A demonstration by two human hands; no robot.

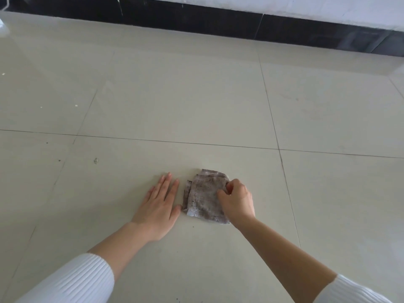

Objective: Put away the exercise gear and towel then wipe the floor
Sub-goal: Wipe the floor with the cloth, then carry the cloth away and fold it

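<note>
1. The cloth (203,197) lies flat on the floor (175,95), on the tile nearest me, between my two hands and just this side of the grout line crossing the view.
2. My right hand (238,200) sits over the cloth's right edge. Its fingers are curled, and the thumb and fingertips pinch the fabric near the far right corner.
3. My left hand (158,204) rests palm down on bare tile with the fingers straight and close together, holding nothing. It is just beside the cloth's left edge. The thumb tip is at the near left corner, and I cannot tell whether it touches.
4. From the pinch, the cloth spreads to the left and towards me. Its long axis runs away from me, leaning a little right. The right hand is the nearer one, so I judge it leads any stroke. A push to the left would run the cloth into my left hand, while forward and right look open.
5. The cloth is folded in several layers, with staggered edges showing at the left and far sides. It is grey-brown, speckled with dark grime, and looks thin and limp.
6. A few specks (96,160) dot the pale tiles to the left. No exercise gear is in view, so I judge this is the wiping stage.
</note>
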